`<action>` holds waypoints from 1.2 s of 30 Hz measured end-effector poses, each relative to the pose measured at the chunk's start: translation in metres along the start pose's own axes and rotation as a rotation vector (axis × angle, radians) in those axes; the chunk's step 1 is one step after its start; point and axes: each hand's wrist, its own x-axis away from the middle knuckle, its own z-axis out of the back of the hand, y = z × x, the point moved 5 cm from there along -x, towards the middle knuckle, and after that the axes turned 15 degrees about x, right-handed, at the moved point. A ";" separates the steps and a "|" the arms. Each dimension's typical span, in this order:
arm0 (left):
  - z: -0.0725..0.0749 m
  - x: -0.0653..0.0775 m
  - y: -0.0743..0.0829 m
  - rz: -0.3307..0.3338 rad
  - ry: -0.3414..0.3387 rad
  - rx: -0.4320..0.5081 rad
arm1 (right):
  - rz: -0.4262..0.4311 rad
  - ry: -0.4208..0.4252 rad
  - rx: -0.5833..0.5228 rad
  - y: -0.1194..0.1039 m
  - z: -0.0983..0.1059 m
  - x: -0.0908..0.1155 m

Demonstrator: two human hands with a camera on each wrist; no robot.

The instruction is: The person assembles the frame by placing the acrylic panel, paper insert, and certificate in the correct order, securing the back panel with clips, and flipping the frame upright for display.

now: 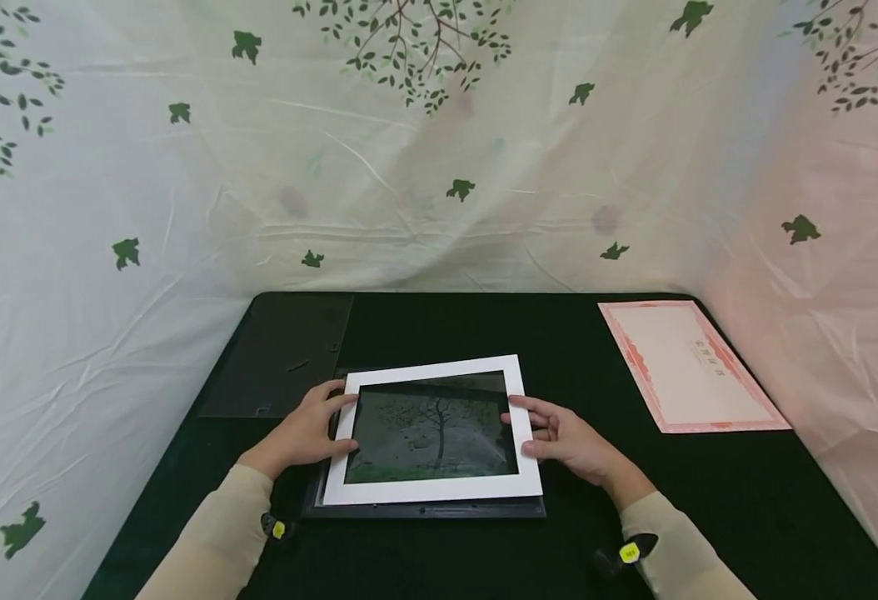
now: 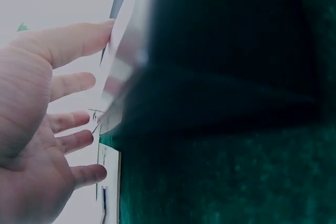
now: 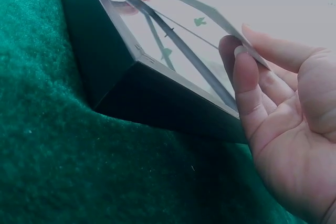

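A white picture mat (image 1: 439, 488) with a rectangular opening sits tilted over a dark picture frame (image 1: 424, 510). Through the opening, a glossy surface (image 1: 424, 433) reflects the curtain's tree print. At the mat's left border, my left hand (image 1: 306, 431) holds it with thumb and fingers spread along the edge. My right hand (image 1: 577, 448) pinches the opposite border between thumb and fingers. From the right wrist, the mat's edge (image 3: 215, 17) shows raised above the frame's dark rim (image 3: 157, 74). The frame's side blurs in the left wrist view.
At the back left of the dark green table lies a clear, dark-looking sheet (image 1: 281, 350). A certificate paper with a pink border (image 1: 697, 367) lies at the right. Leaf-printed curtains (image 1: 409, 225) enclose the table's back and sides.
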 end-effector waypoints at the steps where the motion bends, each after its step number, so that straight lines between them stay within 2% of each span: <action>1: 0.000 0.000 -0.001 0.005 -0.002 -0.002 | 0.001 -0.008 0.001 0.000 -0.001 0.000; 10: -0.001 0.003 -0.007 0.017 -0.008 -0.011 | -0.004 -0.039 0.033 0.000 -0.005 -0.001; 21: -0.001 0.004 -0.013 0.035 -0.020 -0.001 | -0.052 0.004 0.170 -0.001 -0.001 -0.002; 26: 0.001 0.005 -0.013 0.036 -0.022 -0.002 | -0.062 0.041 0.264 0.001 0.003 -0.001; 33: 0.001 0.005 -0.012 0.032 -0.029 0.002 | -0.072 0.066 0.476 -0.002 0.003 0.000; 36: 0.000 0.005 -0.012 0.040 -0.035 -0.002 | -0.075 0.071 0.533 -0.005 0.002 0.001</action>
